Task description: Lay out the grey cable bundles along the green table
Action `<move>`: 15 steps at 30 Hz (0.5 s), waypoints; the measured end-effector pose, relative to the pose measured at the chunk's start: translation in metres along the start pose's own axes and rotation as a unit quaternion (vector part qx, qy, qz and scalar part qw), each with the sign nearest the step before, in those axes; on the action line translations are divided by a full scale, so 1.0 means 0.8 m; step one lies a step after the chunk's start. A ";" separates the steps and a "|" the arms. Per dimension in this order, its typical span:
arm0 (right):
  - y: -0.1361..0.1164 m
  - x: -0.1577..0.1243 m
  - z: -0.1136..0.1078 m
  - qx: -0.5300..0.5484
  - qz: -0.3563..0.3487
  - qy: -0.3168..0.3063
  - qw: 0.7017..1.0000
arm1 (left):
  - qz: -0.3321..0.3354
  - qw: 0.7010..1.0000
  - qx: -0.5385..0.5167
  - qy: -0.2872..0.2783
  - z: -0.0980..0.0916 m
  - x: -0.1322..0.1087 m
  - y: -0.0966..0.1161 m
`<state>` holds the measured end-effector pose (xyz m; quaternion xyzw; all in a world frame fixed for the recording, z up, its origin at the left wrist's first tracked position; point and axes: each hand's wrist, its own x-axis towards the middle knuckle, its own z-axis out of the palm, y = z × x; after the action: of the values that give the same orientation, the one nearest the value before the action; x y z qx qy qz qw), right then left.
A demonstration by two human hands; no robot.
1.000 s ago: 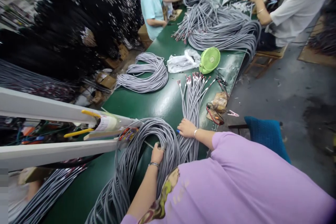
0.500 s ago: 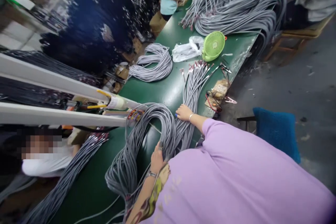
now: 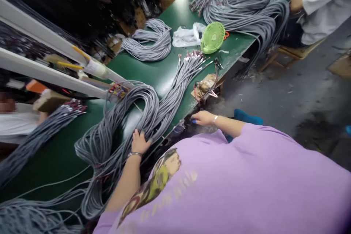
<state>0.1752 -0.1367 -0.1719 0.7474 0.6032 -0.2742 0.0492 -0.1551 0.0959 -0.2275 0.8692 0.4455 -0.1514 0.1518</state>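
My left hand [image 3: 139, 140] is closed over a thick looped bundle of grey cables [image 3: 145, 97] on the green table [image 3: 164, 71], fingers curled round the strands. My right hand [image 3: 203, 117] is off the table, just past its near edge, with the fingers stretched out toward the left above a dark gap. A straight bunch of grey cables with red-tipped ends [image 3: 181, 76] runs from the loop toward the far side. A purple sleeve and shoulder fill the lower right.
A green desk fan [image 3: 212, 37], a white plastic bag [image 3: 186, 36] and a smaller cable coil [image 3: 150, 42] lie further along. A person in a white shirt [image 3: 320, 11] sits by a large cable pile [image 3: 241, 3]. White rails [image 3: 41, 76] cross at left. A blue cushion [image 3: 246, 119] sits beside me.
My right hand left the straight cable bunch and dropped past the table's near edge. My left hand slid lower along the looped bundle. The view swung left and down.
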 end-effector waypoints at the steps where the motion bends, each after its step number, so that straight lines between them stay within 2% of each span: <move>1: 0.018 -0.036 0.012 -0.006 0.015 -0.027 1.000 | -0.016 1.000 -0.002 0.002 0.002 -0.001 0.008; 5: 0.083 -0.163 0.038 -0.042 0.086 -0.123 0.988 | -0.067 0.995 -0.065 -0.016 -0.005 0.006 0.023; 8: 0.126 -0.222 0.028 -0.060 0.124 -0.158 0.978 | -0.086 0.986 -0.145 -0.016 -0.016 0.006 0.032; 10: 0.152 -0.235 0.012 -0.068 0.147 -0.163 0.973 | -0.097 0.978 -0.184 0.006 -0.016 -0.007 0.048; 12: 0.177 -0.229 -0.006 -0.078 0.168 -0.155 0.970 | -0.112 0.968 -0.217 0.057 -0.005 -0.030 0.077; 14: 0.203 -0.209 -0.026 -0.094 0.195 -0.133 0.967 | -0.131 0.950 -0.256 0.124 0.020 -0.064 0.115; 15: 0.216 -0.196 -0.038 -0.106 0.209 -0.116 0.965 | -0.146 0.944 -0.265 0.131 0.036 -0.083 0.136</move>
<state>0.3268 -0.3082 -0.1172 0.8106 0.4489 -0.2772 0.2542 -0.1067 -0.0248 -0.2132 0.7350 0.6079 0.0664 0.2930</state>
